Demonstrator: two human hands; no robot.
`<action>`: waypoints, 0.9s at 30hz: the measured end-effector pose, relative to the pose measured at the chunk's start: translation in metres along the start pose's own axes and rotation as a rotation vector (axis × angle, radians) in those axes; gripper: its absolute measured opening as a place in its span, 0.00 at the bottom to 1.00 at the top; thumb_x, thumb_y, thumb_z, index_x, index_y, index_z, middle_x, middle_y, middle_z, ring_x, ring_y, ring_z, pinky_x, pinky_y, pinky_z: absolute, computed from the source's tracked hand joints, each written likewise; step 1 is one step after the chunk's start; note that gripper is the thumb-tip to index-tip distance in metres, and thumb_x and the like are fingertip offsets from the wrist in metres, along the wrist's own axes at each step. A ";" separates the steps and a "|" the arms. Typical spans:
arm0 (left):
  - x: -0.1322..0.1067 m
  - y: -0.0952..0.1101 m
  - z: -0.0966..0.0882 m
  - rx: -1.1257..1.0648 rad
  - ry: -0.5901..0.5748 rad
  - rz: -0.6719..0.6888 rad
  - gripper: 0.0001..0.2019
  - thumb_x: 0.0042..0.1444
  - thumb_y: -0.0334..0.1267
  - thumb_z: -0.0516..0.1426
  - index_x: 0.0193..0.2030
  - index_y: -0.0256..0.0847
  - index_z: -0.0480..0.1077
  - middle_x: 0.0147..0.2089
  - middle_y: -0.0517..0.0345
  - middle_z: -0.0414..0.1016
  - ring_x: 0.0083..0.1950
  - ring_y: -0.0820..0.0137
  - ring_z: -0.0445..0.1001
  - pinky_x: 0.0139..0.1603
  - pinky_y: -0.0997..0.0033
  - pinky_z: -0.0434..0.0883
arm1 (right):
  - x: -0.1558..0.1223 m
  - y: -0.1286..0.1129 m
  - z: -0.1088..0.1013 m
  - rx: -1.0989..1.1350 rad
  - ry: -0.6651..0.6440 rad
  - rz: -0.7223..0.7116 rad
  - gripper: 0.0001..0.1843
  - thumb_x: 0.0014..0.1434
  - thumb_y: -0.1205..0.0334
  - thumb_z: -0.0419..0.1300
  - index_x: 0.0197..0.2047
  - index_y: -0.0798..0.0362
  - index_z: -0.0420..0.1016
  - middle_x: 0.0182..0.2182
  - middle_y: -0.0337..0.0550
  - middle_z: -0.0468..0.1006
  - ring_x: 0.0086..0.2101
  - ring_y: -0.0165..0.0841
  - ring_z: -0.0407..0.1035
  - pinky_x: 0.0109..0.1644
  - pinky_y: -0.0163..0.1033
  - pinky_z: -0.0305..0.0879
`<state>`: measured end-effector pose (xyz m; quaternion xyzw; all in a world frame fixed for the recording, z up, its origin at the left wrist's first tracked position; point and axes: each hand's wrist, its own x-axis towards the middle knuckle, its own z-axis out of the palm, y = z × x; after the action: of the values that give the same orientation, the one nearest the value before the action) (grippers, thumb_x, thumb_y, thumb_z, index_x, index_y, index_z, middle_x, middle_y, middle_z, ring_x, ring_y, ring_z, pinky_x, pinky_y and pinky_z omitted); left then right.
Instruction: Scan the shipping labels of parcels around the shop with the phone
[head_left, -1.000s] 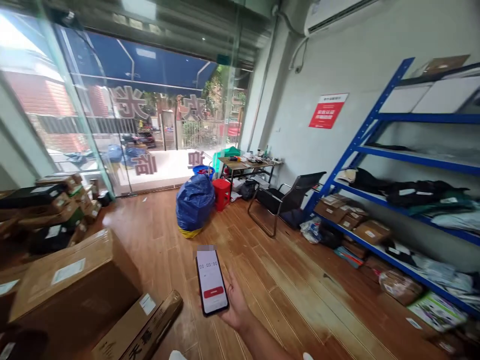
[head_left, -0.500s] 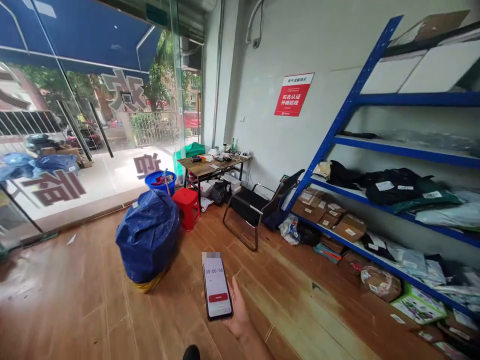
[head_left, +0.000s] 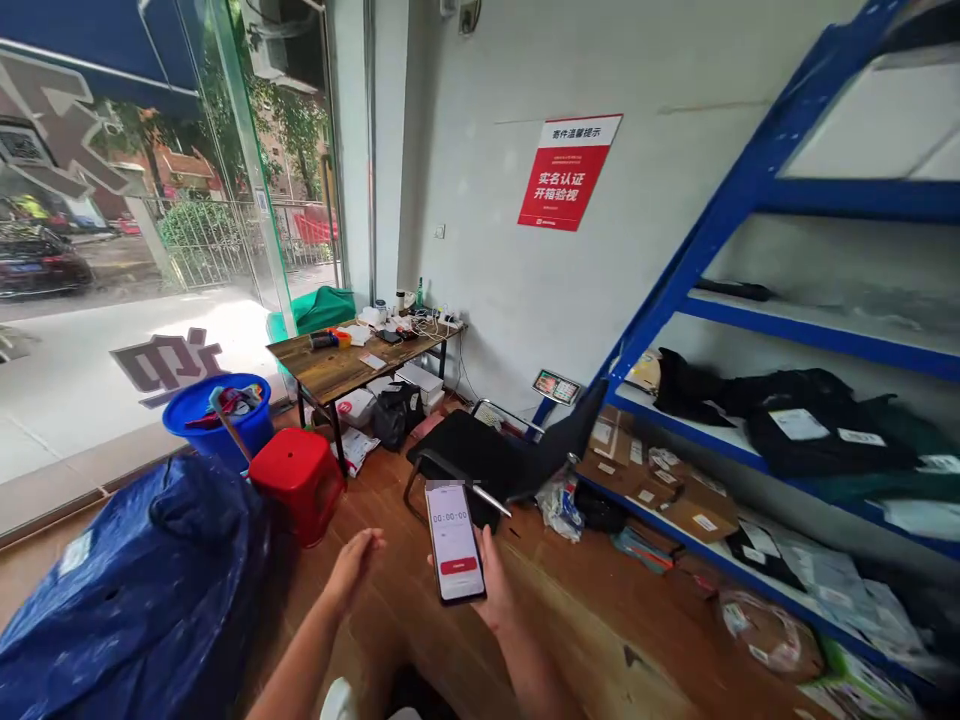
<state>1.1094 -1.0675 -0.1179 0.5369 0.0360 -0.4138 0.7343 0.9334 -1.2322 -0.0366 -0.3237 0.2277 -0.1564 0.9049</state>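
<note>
The right hand (head_left: pixel 491 590) is wrapped around a black phone with a white screen and red button (head_left: pixel 454 541), held up over the brown wooden floor (head_left: pixel 600 610). The left hand (head_left: pixel 351 568) is empty with fingers spread, just beside the phone, near a big blue plastic bag (head_left: pixel 135 590).

One phone (head_left: pixel 454 541), two hands, one chair (head_left: pixel 499 462)

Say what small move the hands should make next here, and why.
Probably bring the left hand across to tap the red button on the phone. The right hand holds the phone upright with its screen facing the camera, showing a zeroed timer above that button. The left hand hangs open and empty just left of it, touching nothing.
</note>
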 end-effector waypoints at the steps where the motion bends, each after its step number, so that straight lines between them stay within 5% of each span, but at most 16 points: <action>1: 0.018 0.008 0.018 -0.031 -0.090 -0.034 0.14 0.58 0.45 0.61 0.44 0.37 0.77 0.42 0.50 0.80 0.43 0.65 0.77 0.41 0.72 0.72 | 0.033 -0.011 0.007 -0.029 -0.007 0.004 0.32 0.55 0.32 0.59 0.51 0.49 0.76 0.43 0.48 0.85 0.39 0.47 0.80 0.47 0.54 0.72; 5: 0.076 0.061 0.072 -0.144 -0.298 0.009 0.28 0.53 0.55 0.64 0.54 0.37 0.75 0.54 0.43 0.77 0.56 0.56 0.75 0.54 0.63 0.72 | 0.159 -0.036 0.045 -0.152 -0.062 0.047 0.35 0.56 0.31 0.57 0.55 0.50 0.75 0.45 0.48 0.84 0.47 0.47 0.77 0.50 0.52 0.71; 8: 0.137 0.109 0.087 -0.199 -0.236 0.104 0.29 0.51 0.56 0.65 0.52 0.36 0.75 0.53 0.43 0.78 0.57 0.51 0.75 0.58 0.57 0.72 | 0.257 -0.040 0.066 -0.214 -0.110 0.090 0.38 0.56 0.29 0.56 0.56 0.50 0.75 0.45 0.49 0.84 0.49 0.48 0.76 0.50 0.51 0.72; 15: 0.330 0.212 0.075 -0.300 -0.038 0.134 0.28 0.43 0.51 0.70 0.46 0.34 0.76 0.47 0.44 0.80 0.55 0.48 0.76 0.57 0.54 0.74 | 0.478 -0.050 0.100 -0.412 -0.119 0.027 0.44 0.53 0.23 0.50 0.51 0.54 0.77 0.39 0.52 0.84 0.45 0.49 0.78 0.49 0.54 0.71; 19: 0.418 0.256 0.063 -0.330 0.137 0.088 0.16 0.50 0.44 0.66 0.42 0.35 0.75 0.44 0.46 0.81 0.48 0.53 0.80 0.49 0.59 0.77 | 0.594 -0.071 0.112 -0.641 -0.036 0.028 0.44 0.51 0.22 0.50 0.44 0.55 0.79 0.33 0.50 0.82 0.40 0.48 0.77 0.45 0.53 0.71; 24: 0.512 0.279 0.042 -0.342 0.395 0.005 0.05 0.60 0.35 0.57 0.40 0.38 0.73 0.38 0.51 0.81 0.36 0.62 0.80 0.38 0.66 0.77 | 0.743 -0.088 0.109 -1.103 0.133 0.011 0.24 0.55 0.46 0.65 0.48 0.54 0.74 0.49 0.51 0.77 0.54 0.47 0.69 0.60 0.57 0.61; 27: 0.561 0.285 0.036 -0.370 0.539 -0.023 0.03 0.58 0.33 0.57 0.39 0.39 0.72 0.35 0.53 0.80 0.32 0.63 0.80 0.36 0.66 0.76 | 0.815 -0.085 0.108 -1.358 0.146 0.016 0.34 0.46 0.59 0.71 0.55 0.58 0.69 0.62 0.61 0.65 0.65 0.55 0.55 0.67 0.59 0.49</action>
<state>1.6469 -1.3928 -0.1655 0.4842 0.3097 -0.2514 0.7787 1.6681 -1.5912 -0.1601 -0.8067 0.3382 0.0067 0.4846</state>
